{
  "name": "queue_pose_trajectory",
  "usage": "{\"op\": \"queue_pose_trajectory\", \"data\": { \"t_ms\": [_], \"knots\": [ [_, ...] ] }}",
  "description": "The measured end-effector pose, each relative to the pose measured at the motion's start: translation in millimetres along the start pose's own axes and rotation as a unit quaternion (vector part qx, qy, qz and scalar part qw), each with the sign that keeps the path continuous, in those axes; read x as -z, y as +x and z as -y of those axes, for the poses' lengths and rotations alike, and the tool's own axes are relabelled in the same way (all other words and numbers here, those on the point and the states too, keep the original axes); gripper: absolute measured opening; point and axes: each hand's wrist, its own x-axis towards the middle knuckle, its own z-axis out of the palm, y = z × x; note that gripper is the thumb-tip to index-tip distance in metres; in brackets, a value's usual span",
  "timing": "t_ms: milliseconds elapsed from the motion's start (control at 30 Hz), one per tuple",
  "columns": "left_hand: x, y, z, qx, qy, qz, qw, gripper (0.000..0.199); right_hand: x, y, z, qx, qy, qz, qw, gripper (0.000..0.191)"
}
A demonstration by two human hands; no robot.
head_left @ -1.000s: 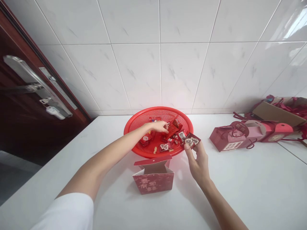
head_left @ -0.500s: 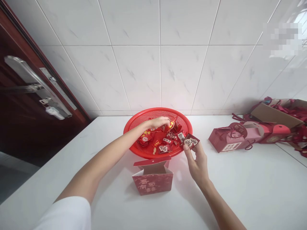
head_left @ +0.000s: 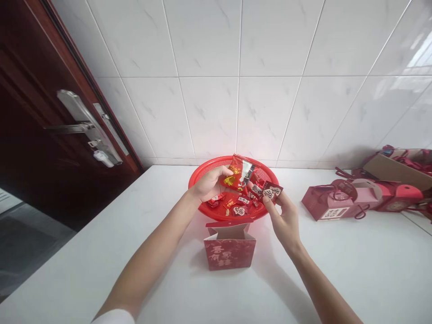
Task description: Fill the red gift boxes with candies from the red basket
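Observation:
My left hand point(head_left: 212, 182) grips a shiny red and gold candy packet point(head_left: 237, 173), raised over the red plastic basket point(head_left: 199, 173). Between the thumb and fingers of my right hand point(head_left: 285, 220) is a dark red candy packet point(head_left: 272, 191) with white lettering, at the basket's right rim. Several wrapped candies point(head_left: 239, 210) lie inside the basket, partly hidden by the hands. Directly in front of it stands a red paper gift box point(head_left: 230, 254), its top flaps open. Neither hand touches this box.
Closed red gift boxes point(head_left: 332, 202) with ribbon handles stand to the right on the white table point(head_left: 162, 279). Behind them is a cardboard box point(head_left: 383, 168) of red items. A tiled wall point(head_left: 209, 112) borders the back, and a dark red door point(head_left: 30, 81) is at the left.
My left hand has come up out of the basket, lifting the red and gold packet. The right hand keeps its dark red packet. The view has shifted slightly left and up.

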Motion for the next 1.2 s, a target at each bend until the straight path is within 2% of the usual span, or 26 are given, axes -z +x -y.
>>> {"op": "queue_pose_trajectory", "data": {
  "t_ms": [67,200,267,333,533,667,733,800,867,933,1000,1100,1167,1200],
  "knots": [
    [4.9,-2,0,-0.031,-0.038,-0.032,0.998,0.03,-5,10,7,-0.006,0.032,0.034,0.999,0.027],
    [10.0,-3,0,-0.066,-0.064,-0.159,0.983,0.024,-15,35,20,-0.066,0.128,0.123,0.982,0.028],
    [9.2,-3,1,-0.071,-0.057,-0.207,0.974,0.024,-20,47,24,-0.094,0.174,0.144,0.97,0.03],
    [7.8,-4,3,-0.07,-0.04,-0.224,0.971,0.027,-24,56,29,-0.1,0.199,0.155,0.962,0.031],
    [7.9,-1,16,-0.1,-0.03,-0.229,0.968,0.036,-32,70,31,-0.106,0.205,0.196,0.953,0.032],
    [9.8,0,16,-0.141,-0.025,-0.258,0.955,0.039,-31,73,24,-0.115,0.212,0.153,0.958,0.031],
    [11.7,-2,13,-0.167,-0.02,-0.287,0.943,0.036,-28,75,20,-0.127,0.189,0.136,0.964,0.028],
    [14.4,-5,8,-0.178,-0.009,-0.308,0.934,0.033,-22,78,18,-0.133,0.127,0.166,0.969,0.027],
    [17.0,-8,5,-0.166,0.012,-0.307,0.937,0.031,-17,80,17,-0.125,0.044,0.207,0.969,0.03],
    [18.3,-10,4,-0.141,0.04,-0.285,0.947,0.03,-13,81,18,-0.11,0.008,0.222,0.969,0.036],
    [16.9,-11,6,-0.123,0.071,-0.248,0.958,0.03,-13,79,22,-0.098,0.046,0.234,0.966,0.043],
    [10.8,-10,12,-0.115,0.114,-0.199,0.967,0.03,-17,74,28,-0.095,0.123,0.305,0.94,0.046],
    [6.7,-9,14,-0.116,0.124,-0.187,0.968,0.031,-20,72,29,-0.108,0.134,0.334,0.927,0.048],
    [5.4,-9,15,-0.117,0.123,-0.185,0.968,0.032,-21,73,29,-0.12,0.136,0.329,0.927,0.049]
  ]
}}
